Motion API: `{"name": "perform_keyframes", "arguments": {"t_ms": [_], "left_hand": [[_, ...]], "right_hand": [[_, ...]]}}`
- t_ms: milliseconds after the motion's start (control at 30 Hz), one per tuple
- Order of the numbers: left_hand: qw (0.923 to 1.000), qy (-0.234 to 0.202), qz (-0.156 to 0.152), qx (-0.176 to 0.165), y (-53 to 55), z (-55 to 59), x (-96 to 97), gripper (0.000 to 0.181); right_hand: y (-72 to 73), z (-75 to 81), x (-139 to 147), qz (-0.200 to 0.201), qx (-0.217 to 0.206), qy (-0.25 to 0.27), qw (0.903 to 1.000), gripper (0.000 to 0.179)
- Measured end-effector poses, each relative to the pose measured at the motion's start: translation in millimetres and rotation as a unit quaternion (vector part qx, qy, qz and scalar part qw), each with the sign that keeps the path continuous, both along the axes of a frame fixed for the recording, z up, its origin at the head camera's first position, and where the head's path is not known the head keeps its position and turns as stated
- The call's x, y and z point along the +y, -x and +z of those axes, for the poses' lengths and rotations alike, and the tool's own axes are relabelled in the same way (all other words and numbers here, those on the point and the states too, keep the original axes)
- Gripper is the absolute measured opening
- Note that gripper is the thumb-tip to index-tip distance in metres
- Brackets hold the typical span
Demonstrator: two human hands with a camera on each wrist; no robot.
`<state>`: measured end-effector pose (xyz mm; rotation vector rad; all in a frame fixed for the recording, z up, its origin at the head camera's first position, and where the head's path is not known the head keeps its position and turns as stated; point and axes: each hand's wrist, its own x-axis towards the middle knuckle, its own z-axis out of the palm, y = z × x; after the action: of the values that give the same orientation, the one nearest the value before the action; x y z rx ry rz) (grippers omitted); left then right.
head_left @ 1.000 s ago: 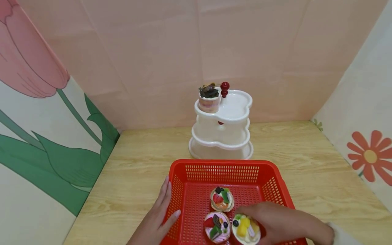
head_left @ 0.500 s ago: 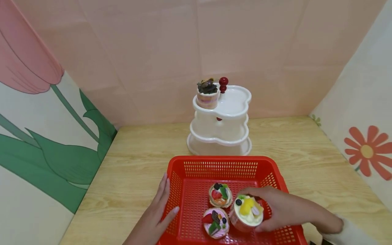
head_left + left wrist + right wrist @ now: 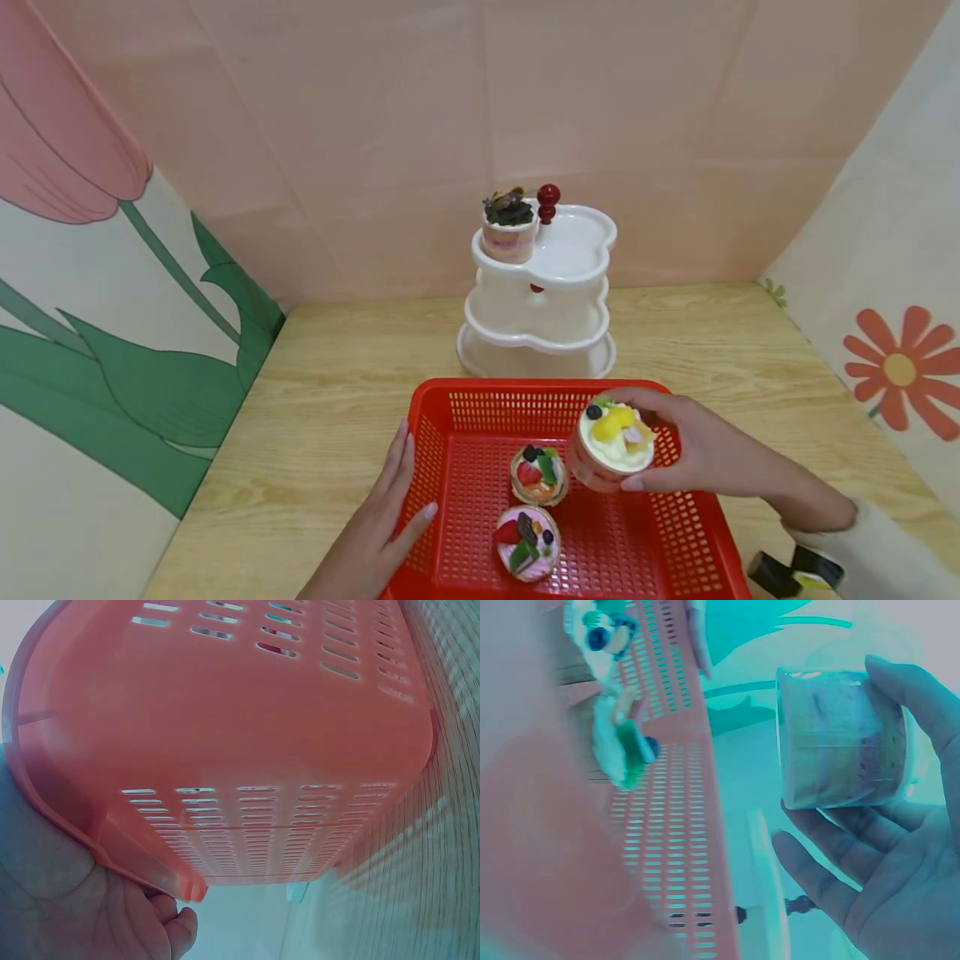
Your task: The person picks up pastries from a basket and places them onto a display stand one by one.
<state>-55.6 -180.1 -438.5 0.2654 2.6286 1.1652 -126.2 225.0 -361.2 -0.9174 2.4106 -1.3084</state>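
Right grip (image 3: 693,446): partly closed, thumb and fingers round the fruit-topped cup (image 3: 615,450)
Fruit-topped cup: held above the red basket (image 3: 603,542)
Left grip (image 3: 378,512): fingers straight, against the red basket's left side
Red basket: on the surface (image 3: 337,400), two tarts (image 3: 527,546) inside

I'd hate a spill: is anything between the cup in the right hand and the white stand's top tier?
The far rim of the red basket lies between, but the cup looks higher in the right wrist view; nothing else visible does.
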Motion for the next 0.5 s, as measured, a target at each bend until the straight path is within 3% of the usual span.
{"name": "perform_keyframes", "arguments": {"t_ms": [333,500], "left_hand": [[1.0000,-0.002,-0.001,0.002,0.7,-0.9,0.2,0.083],[1.0000,-0.001,-0.001,0.003,0.8,-1.8,-0.1,0.084]], "right_hand": [[19.1,34.2,-1.1,-0.076,0.107,-0.005,0.9914,0.068],[29.5,50.1,-2.5,-0.106,0.137,0.003,0.9849,0.064]]}}
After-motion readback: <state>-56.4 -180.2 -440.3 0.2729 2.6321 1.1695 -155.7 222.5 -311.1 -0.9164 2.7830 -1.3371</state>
